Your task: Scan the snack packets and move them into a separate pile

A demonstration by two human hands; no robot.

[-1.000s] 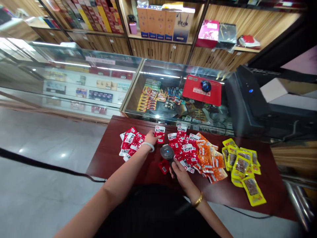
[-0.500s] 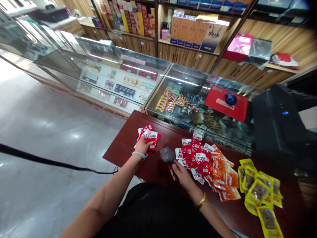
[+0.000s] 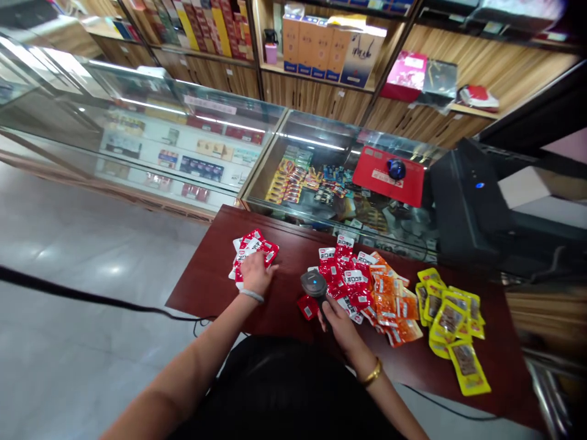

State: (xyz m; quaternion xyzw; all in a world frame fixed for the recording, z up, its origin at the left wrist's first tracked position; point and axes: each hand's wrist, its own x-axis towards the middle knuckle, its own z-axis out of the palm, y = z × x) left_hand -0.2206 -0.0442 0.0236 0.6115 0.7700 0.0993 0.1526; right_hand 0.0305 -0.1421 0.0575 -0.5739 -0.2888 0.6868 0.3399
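Observation:
My right hand (image 3: 340, 324) is wrapped round the handle of a dark barcode scanner (image 3: 314, 283), its head tilted up and to the left with a small blue light on it. My left hand (image 3: 257, 273) is over the near edge of a small pile of red and white snack packets (image 3: 250, 245), thumb spread to the right; its fingertips are partly hidden. A bigger heap of red snack packets (image 3: 342, 275) lies just past the scanner, with one red packet (image 3: 307, 307) under the scanner's head. Orange packets (image 3: 389, 299) adjoin that heap.
Yellow packets (image 3: 452, 318) lie at the right of the brown table (image 3: 202, 275). Behind the table stands a glass display counter (image 3: 293, 214), bearing a red mat (image 3: 373, 177) and a mouse (image 3: 396, 169). A dark monitor (image 3: 463, 208) is at right. A black cable (image 3: 92, 294) crosses at left.
The view has swung to the right. My left hand has drawn back a little from the top of the small pile, leaving packets there. The scanner remains in my right hand.

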